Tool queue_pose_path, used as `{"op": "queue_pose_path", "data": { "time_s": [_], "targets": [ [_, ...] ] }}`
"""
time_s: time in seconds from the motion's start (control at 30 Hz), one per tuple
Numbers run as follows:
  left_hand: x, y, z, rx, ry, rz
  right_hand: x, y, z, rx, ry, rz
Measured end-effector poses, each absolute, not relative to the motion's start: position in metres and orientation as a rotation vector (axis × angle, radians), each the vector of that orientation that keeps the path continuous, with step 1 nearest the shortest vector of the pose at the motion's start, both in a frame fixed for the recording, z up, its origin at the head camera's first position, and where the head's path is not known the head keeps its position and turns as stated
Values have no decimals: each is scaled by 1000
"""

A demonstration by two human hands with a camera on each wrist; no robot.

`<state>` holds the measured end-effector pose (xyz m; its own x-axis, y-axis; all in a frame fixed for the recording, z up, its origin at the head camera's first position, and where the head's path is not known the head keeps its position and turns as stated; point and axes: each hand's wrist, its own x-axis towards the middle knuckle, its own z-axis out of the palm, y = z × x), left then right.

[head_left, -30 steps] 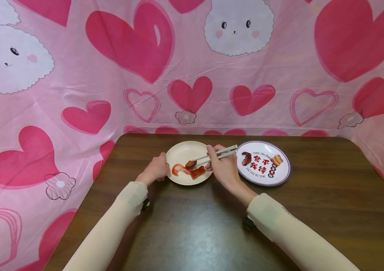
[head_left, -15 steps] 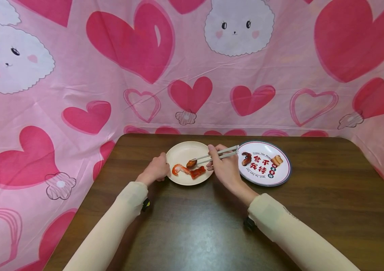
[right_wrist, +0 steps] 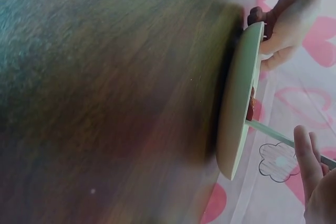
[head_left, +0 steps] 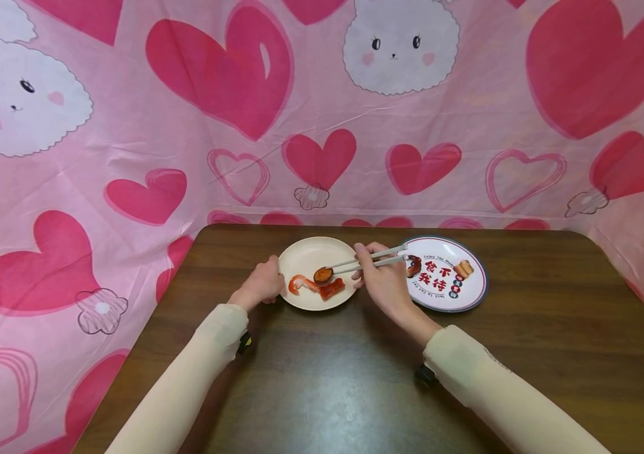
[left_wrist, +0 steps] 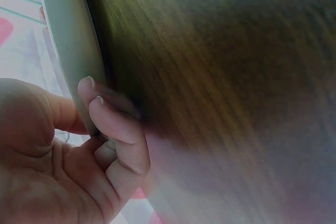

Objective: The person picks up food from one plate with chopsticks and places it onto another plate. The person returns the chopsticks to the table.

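Observation:
On the left side of the cream plate (head_left: 313,250), my left hand (head_left: 262,282) grips the rim, the thumb inside and curled fingers underneath in the left wrist view. My right hand (head_left: 384,277) holds a pair of pale chopsticks (head_left: 364,260), their tips at an oval orange-brown food piece (head_left: 323,275) with a dark rim. Whether the tips pinch it or only touch it, I cannot tell. Beside this piece on the plate lie a shrimp (head_left: 299,284) and a glossy red-brown food piece (head_left: 332,289). In the right wrist view the plate wall hides most of the food.
Right of the cream plate stands a white plate (head_left: 472,293) with a blue rim and printed red characters. A dark brown piece (head_left: 414,266) and a pale yellow-brown piece (head_left: 463,269) show on it. The wooden table (head_left: 322,378) ends at a pink heart-patterned cloth (head_left: 322,107).
My right hand and the chopsticks have shifted slightly right. The oval piece has moved a little right and turned, showing more of its orange face. My left hand has stayed on the rim.

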<state>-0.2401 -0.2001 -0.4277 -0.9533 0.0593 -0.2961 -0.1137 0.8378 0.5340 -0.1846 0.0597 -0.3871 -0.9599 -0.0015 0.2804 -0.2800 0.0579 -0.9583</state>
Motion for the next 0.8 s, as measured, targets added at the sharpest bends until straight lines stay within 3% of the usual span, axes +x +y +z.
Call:
{"op": "queue_pose_path", "data": {
  "time_s": [0.8],
  "targets": [
    [-241, -199, -427, -53, 2722, 812, -185, 58, -388, 282, -2132, 2020]
  ]
}}
